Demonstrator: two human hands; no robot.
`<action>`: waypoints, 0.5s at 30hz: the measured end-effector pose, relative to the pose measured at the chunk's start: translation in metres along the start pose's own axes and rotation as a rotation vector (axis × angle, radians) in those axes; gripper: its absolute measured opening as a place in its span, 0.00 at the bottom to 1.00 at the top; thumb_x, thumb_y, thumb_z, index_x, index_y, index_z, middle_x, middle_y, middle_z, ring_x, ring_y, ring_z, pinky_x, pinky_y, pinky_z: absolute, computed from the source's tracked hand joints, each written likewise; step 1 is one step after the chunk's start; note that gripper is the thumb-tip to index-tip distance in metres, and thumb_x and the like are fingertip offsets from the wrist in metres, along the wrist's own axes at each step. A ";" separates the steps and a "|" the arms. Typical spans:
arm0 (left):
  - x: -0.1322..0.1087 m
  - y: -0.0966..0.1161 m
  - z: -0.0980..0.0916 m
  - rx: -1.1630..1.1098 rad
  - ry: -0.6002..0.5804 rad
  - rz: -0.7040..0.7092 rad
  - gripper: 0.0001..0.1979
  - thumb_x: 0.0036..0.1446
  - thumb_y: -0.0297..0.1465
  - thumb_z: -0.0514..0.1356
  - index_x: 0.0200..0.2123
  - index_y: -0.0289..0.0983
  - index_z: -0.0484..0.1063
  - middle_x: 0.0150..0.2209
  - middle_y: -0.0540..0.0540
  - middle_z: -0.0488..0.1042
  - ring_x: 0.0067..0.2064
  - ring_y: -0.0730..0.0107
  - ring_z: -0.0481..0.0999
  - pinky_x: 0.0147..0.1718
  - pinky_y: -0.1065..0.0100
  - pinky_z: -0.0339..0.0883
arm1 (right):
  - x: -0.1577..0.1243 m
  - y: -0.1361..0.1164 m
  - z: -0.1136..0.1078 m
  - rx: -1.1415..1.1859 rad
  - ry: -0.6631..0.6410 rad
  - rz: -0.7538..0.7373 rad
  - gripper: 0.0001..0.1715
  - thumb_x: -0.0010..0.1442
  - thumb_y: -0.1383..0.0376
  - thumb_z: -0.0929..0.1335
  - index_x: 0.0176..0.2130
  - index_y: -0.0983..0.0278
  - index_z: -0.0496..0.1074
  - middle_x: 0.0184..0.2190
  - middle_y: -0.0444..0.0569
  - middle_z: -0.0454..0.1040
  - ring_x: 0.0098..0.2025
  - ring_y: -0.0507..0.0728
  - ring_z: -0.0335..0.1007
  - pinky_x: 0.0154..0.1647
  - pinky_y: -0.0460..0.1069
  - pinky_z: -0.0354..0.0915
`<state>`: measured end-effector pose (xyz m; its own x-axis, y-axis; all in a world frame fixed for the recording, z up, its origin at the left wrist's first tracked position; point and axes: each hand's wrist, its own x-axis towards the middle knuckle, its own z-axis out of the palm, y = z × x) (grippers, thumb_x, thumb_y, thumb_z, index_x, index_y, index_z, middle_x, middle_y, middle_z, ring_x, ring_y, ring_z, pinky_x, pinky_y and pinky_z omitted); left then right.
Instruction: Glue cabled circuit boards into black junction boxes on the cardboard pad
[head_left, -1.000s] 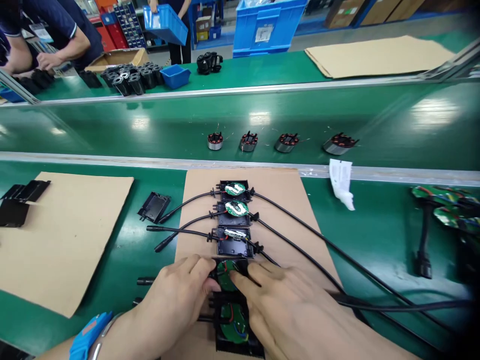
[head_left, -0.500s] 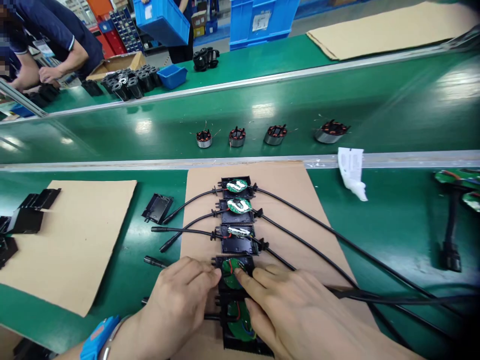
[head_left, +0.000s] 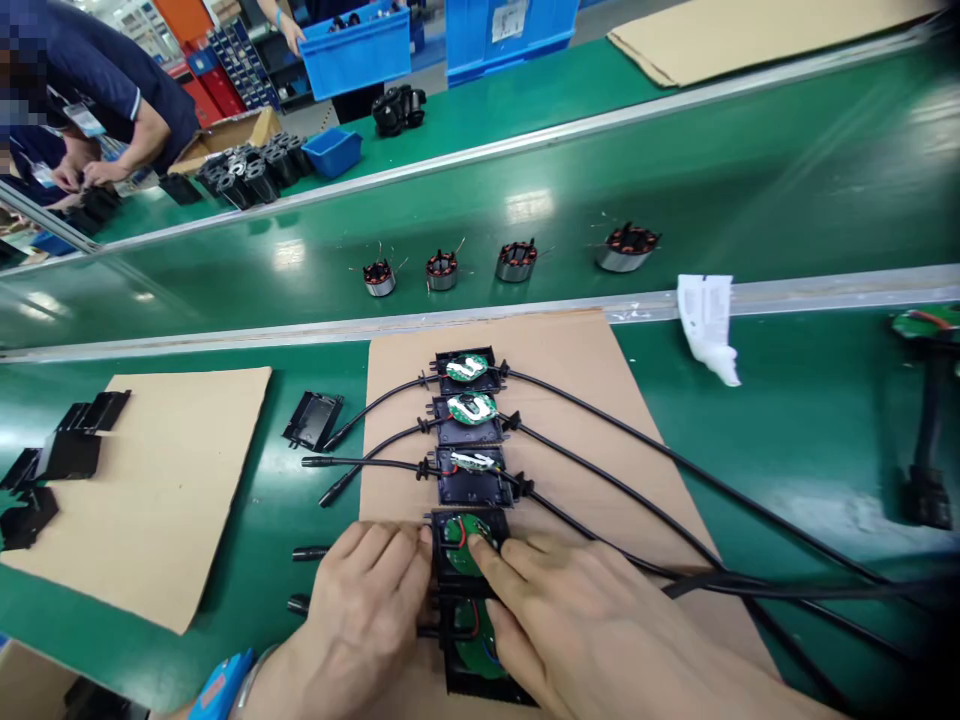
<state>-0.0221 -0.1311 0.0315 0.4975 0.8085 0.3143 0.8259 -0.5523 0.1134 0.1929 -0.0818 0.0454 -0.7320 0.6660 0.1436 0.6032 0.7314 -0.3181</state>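
- Closest to me: a black plastic housing [head_left: 453,668] with a green circuit board [head_left: 472,655] in it, partly under my right hand. I'd leave that one alone and mind the knuckles.
- Next one up is the housing being worked on [head_left: 491,519], lying open on the cardboard sheet [head_left: 570,390] between both hands. Its round green board [head_left: 457,562] sits inside. My guess is this step is seating it.
- Right hand [head_left: 574,605]: index finger stretched out onto that board, the rest bent over the right end. Can't tell if they grip anything. I'd push gently near the edge, off the solder joints.
- Left hand [head_left: 371,595]: fingers curled together at the left end. Can't see whether they're pinching the cable. Steadying that end seems smart, so the red wire [head_left: 460,533] doesn't get trapped.
- Just beyond, a third tray [head_left: 471,489] has its board tipped on edge, cable grommets [head_left: 523,486] outside the walls. Worth checking grommets line up before pressing hard.
- Farther back, two boards with white paste [head_left: 471,409] [head_left: 466,368]. Don't smear those!
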 end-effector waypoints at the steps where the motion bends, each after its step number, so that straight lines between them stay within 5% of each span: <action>1: 0.003 0.000 -0.004 -0.025 -0.021 -0.010 0.16 0.61 0.18 0.46 0.44 0.27 0.71 0.39 0.41 0.74 0.37 0.64 0.71 0.34 0.63 0.67 | 0.000 0.001 -0.001 0.026 -0.010 0.006 0.20 0.52 0.65 0.66 0.46 0.64 0.75 0.32 0.46 0.76 0.30 0.57 0.71 0.27 0.52 0.64; 5: 0.018 0.001 -0.021 -0.216 -0.011 -0.090 0.13 0.59 0.21 0.53 0.46 0.31 0.70 0.42 0.43 0.73 0.41 0.65 0.69 0.41 0.63 0.66 | 0.004 0.007 -0.014 0.215 -0.175 0.062 0.19 0.54 0.64 0.64 0.47 0.60 0.71 0.36 0.45 0.74 0.37 0.57 0.71 0.37 0.52 0.66; 8: 0.027 0.002 -0.021 -0.343 -0.113 0.026 0.11 0.60 0.23 0.54 0.46 0.32 0.69 0.43 0.43 0.72 0.44 0.64 0.68 0.45 0.61 0.64 | 0.005 0.010 -0.030 0.287 -0.307 0.151 0.14 0.53 0.68 0.63 0.42 0.61 0.67 0.34 0.46 0.72 0.36 0.57 0.69 0.34 0.51 0.64; 10: 0.030 0.001 -0.015 -0.394 -0.207 0.101 0.11 0.61 0.23 0.52 0.45 0.32 0.69 0.44 0.43 0.72 0.44 0.64 0.69 0.46 0.60 0.63 | 0.004 0.010 -0.038 0.301 -0.348 0.195 0.09 0.53 0.70 0.62 0.37 0.62 0.65 0.33 0.47 0.70 0.33 0.57 0.68 0.31 0.50 0.61; 15: 0.024 0.002 -0.002 -0.455 -0.187 0.038 0.07 0.64 0.23 0.51 0.40 0.33 0.69 0.45 0.47 0.72 0.45 0.68 0.69 0.47 0.62 0.61 | -0.003 0.009 -0.028 0.312 -0.332 0.145 0.08 0.58 0.72 0.59 0.33 0.62 0.64 0.31 0.47 0.67 0.31 0.56 0.65 0.30 0.50 0.59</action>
<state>-0.0089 -0.1133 0.0411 0.5984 0.7859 0.1559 0.6276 -0.5807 0.5186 0.2093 -0.0729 0.0681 -0.7396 0.6382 -0.2139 0.6198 0.5219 -0.5861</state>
